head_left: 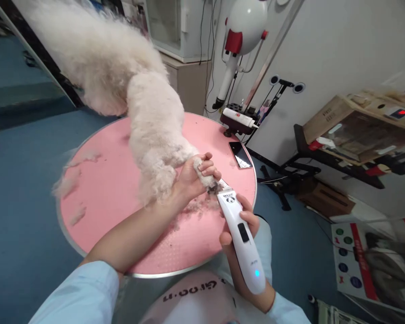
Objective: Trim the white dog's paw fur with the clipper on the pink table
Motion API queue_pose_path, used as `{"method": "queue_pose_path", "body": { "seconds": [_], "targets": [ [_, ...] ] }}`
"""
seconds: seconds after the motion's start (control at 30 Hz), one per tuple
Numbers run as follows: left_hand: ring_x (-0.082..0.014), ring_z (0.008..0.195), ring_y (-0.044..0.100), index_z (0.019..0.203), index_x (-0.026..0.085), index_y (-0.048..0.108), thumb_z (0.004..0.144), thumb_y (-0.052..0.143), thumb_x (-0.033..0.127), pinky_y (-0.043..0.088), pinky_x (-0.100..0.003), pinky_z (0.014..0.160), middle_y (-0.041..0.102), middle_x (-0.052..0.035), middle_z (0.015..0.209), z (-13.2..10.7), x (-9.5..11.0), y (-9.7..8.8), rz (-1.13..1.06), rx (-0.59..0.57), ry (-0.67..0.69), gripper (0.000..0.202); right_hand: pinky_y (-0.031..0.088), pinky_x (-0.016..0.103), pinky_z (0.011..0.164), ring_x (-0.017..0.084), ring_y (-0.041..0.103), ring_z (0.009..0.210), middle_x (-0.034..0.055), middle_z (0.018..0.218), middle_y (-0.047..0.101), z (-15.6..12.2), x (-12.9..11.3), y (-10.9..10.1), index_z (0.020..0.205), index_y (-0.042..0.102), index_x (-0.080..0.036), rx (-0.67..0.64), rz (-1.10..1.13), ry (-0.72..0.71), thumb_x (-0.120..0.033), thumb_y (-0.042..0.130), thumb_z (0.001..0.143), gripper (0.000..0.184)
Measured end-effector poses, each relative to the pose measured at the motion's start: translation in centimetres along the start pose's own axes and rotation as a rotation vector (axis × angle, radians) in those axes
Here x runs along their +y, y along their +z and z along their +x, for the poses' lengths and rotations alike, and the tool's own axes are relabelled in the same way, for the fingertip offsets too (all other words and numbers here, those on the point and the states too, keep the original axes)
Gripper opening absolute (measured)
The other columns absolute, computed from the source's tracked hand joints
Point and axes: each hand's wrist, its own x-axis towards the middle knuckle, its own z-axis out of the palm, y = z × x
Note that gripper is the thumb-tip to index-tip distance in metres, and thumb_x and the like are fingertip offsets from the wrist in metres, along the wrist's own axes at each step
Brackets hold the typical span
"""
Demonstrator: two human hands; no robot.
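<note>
A fluffy white dog (128,76) stands on a round pink grooming table (104,189), its rear toward me. My left hand (194,175) is closed around the dog's hind paw (207,180), lifting it off the table. My right hand (243,229) grips a white electric clipper (243,238) with a blue light near its base. The clipper's blade touches the underside of the held paw. Cut fur (197,207) lies on the table below the paw.
Clumps of fur (70,180) lie on the table's left side. A phone (240,154) rests near the right rim. A white and red dryer on a stand (239,36) and a black stand are behind the table. Boxes on a rack (354,130) sit at right.
</note>
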Motion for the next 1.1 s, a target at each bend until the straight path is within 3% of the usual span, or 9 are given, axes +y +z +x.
{"method": "queue_pose_path", "body": {
  "seconds": [0.13,0.2,0.37,0.53,0.67,0.77,0.9,1.1],
  "targets": [
    [-0.0037,0.038,0.035,0.076,0.013,0.057,0.092,0.035,0.015,0.043,-0.021,0.056,0.036,0.0089,0.044,-0.3,0.0,0.4,-0.035,0.004,-0.002,0.028,0.058,0.037,0.079,0.021,0.066,0.097,0.0076,0.110,0.063,0.0,0.1,-1.3,0.112,0.043,-0.026,-0.032,0.066,-0.084,-0.032,0.068,0.082,0.040],
    [-0.0033,0.038,0.035,0.076,0.013,0.057,0.094,0.034,0.016,0.042,-0.020,0.056,0.037,0.0090,0.044,-0.5,0.0,0.6,-0.039,0.005,0.005,0.029,0.059,0.037,0.080,0.021,0.068,0.098,0.0082,0.110,0.065,0.2,0.3,-1.3,0.112,0.044,-0.025,-0.071,0.065,-0.142,-0.025,0.069,0.080,0.041],
    [-0.0028,0.037,0.036,0.077,0.013,0.056,0.096,0.032,0.019,0.042,-0.019,0.054,0.038,0.0092,0.043,-0.9,0.2,1.4,-0.042,0.020,0.037,0.030,0.060,0.043,0.087,0.025,0.065,0.111,0.0129,0.127,0.061,0.2,0.8,-0.8,0.118,0.046,-0.023,-0.145,0.008,-0.266,-0.023,0.070,0.078,0.047],
    [-0.0026,0.036,0.035,0.076,0.014,0.055,0.097,0.030,0.022,0.042,-0.018,0.053,0.038,0.0090,0.042,-1.2,0.5,2.0,-0.029,0.009,0.043,0.033,0.062,0.045,0.083,0.025,0.068,0.105,0.0095,0.125,0.062,-0.7,0.9,-0.8,0.121,0.045,-0.028,-0.036,0.005,-0.258,-0.028,0.072,0.079,0.050],
    [-0.0024,0.037,0.035,0.076,0.014,0.055,0.097,0.030,0.022,0.042,-0.018,0.054,0.038,0.0089,0.043,-1.2,0.5,2.1,-0.039,0.016,0.048,0.034,0.062,0.041,0.085,0.024,0.066,0.109,0.0109,0.130,0.060,-0.3,1.1,-0.3,0.120,0.046,-0.025,-0.086,-0.058,-0.344,-0.019,0.077,0.072,0.057],
    [-0.0025,0.037,0.036,0.077,0.014,0.054,0.096,0.032,0.020,0.042,-0.017,0.053,0.037,0.0092,0.043,-1.3,0.4,2.2,-0.052,0.017,0.038,0.030,0.062,0.036,0.084,0.022,0.064,0.114,0.0108,0.138,0.054,0.3,1.1,0.0,0.116,0.049,-0.024,-0.120,-0.114,-0.453,-0.010,0.075,0.072,0.053],
    [-0.0032,0.037,0.037,0.077,0.014,0.054,0.095,0.035,0.018,0.043,-0.017,0.052,0.037,0.0093,0.042,-1.3,0.4,2.4,-0.056,0.014,0.021,0.027,0.061,0.037,0.088,0.023,0.060,0.120,0.0102,0.144,0.048,-0.2,0.8,-0.3,0.112,0.050,-0.025,-0.208,-0.185,-0.394,-0.007,0.075,0.071,0.051],
    [-0.0027,0.037,0.036,0.078,0.014,0.054,0.094,0.037,0.018,0.042,-0.016,0.052,0.037,0.0096,0.042,-1.3,0.2,2.6,-0.085,0.045,0.017,0.024,0.062,0.034,0.083,0.019,0.060,0.117,0.0087,0.145,0.044,-1.0,1.2,0.0,0.107,0.050,-0.025,-0.152,-0.203,-0.440,-0.009,0.070,0.075,0.042]
  ]
}}
